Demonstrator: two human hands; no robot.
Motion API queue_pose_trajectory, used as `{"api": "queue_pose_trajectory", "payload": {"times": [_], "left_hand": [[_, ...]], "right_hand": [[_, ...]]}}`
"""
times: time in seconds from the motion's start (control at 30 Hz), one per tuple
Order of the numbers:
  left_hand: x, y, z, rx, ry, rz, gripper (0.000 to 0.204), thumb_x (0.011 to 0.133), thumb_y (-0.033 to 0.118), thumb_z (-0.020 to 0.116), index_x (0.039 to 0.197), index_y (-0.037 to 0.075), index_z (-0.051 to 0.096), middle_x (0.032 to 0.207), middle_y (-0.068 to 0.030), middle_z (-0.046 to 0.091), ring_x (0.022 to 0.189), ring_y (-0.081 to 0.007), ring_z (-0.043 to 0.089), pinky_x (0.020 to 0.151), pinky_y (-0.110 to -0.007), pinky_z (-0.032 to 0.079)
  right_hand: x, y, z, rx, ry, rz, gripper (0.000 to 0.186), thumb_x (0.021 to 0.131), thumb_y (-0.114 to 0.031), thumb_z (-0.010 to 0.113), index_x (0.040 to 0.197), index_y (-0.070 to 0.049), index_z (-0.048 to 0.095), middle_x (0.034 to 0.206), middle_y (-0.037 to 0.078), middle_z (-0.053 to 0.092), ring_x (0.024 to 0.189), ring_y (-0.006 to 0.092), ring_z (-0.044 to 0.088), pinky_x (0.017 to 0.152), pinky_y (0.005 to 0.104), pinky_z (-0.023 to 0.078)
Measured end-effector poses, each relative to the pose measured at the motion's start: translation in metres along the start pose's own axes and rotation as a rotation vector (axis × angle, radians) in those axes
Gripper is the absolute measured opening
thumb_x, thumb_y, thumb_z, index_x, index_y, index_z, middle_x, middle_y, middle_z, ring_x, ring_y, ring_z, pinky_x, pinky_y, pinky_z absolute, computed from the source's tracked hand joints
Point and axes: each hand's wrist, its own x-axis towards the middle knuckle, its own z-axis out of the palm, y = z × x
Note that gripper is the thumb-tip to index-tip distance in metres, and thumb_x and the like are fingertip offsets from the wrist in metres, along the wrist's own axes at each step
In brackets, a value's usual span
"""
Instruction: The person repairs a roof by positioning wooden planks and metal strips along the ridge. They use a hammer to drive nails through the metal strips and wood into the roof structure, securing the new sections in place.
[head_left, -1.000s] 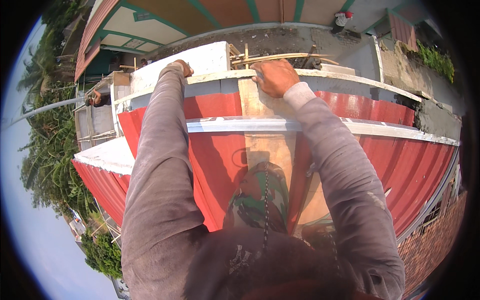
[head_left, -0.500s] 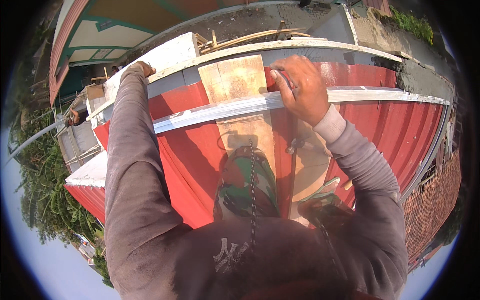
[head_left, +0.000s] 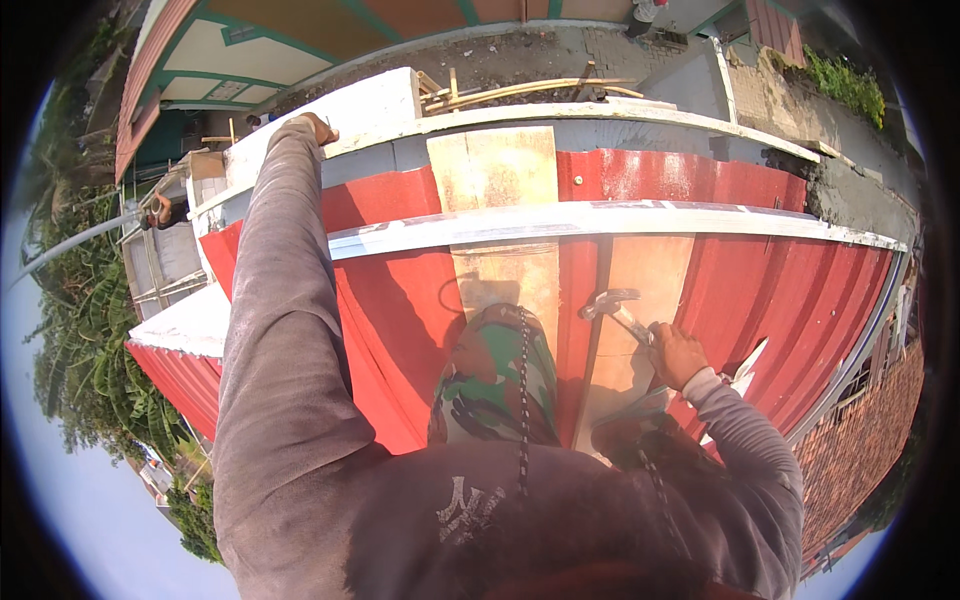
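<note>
My right hand (head_left: 677,355) is closed around the handle of a claw hammer (head_left: 612,303). The hammer's metal head is over a pale wooden board (head_left: 650,265) that lies on the red corrugated roofing (head_left: 385,285). My left arm stretches far forward, and my left hand (head_left: 316,128) is closed over the edge of a white ledge (head_left: 385,105); some of its fingers are hidden. A long silvery metal strip (head_left: 500,222) crosses the roofing in front of me. Another wooden board (head_left: 495,175) runs under the strip. A small fastener (head_left: 578,181) shows beyond it.
Bamboo poles (head_left: 520,92) lie beyond the wall's top edge (head_left: 600,112). At the far left, part of another person (head_left: 163,211) shows near the scaffolding. A tiled roof (head_left: 865,440) borders the right side. My camouflage-covered knee (head_left: 495,380) is on the boards.
My right hand has left the metal strip, moved down toward me and taken hold of the hammer's handle. My left hand stays at the ledge. The view has shifted slightly.
</note>
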Motion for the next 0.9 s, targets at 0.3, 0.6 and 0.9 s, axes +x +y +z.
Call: {"api": "queue_pose_trajectory", "payload": {"times": [0.3, 0.6, 0.9], "left_hand": [[-0.067, 0.024, -0.032, -0.336, 0.091, -0.116, 0.075, 0.094, 0.065, 0.07, 0.144, 0.008, 0.067, 0.153, -0.0181, 0.06, 0.146, -0.0357, 0.053, 0.12, -0.046, 0.042], [-0.09, 0.017, -0.031, -0.349, 0.104, -0.14, 0.077, 0.089, 0.063, 0.077, 0.141, 0.006, 0.069, 0.152, -0.0186, 0.062, 0.142, -0.0365, 0.057, 0.118, -0.047, 0.045], [-0.09, 0.02, -0.032, -0.36, 0.094, -0.111, 0.07, 0.09, 0.06, 0.077, 0.139, 0.011, 0.071, 0.149, -0.0161, 0.065, 0.14, -0.0347, 0.059, 0.116, -0.046, 0.046]], "right_hand": [[-0.023, -0.119, -0.147, 0.79, 0.027, -0.322, 0.032, 0.105, -0.012, 0.06, 0.133, 0.0, 0.049, 0.101, 0.014, 0.066, 0.084, 0.0243, 0.067, 0.075, 0.0413, 0.052], [0.193, -0.316, -0.258, 0.616, 0.659, -0.611, 0.049, 0.109, -0.024, 0.052, 0.155, -0.006, 0.048, 0.12, 0.027, 0.074, 0.107, 0.0483, 0.071, 0.097, 0.0545, 0.056], [0.281, -0.389, -0.284, 0.444, 0.448, -0.501, 0.041, 0.105, -0.025, 0.054, 0.143, -0.013, 0.066, 0.129, 0.02, 0.074, 0.119, 0.041, 0.07, 0.107, 0.0495, 0.053]]}}
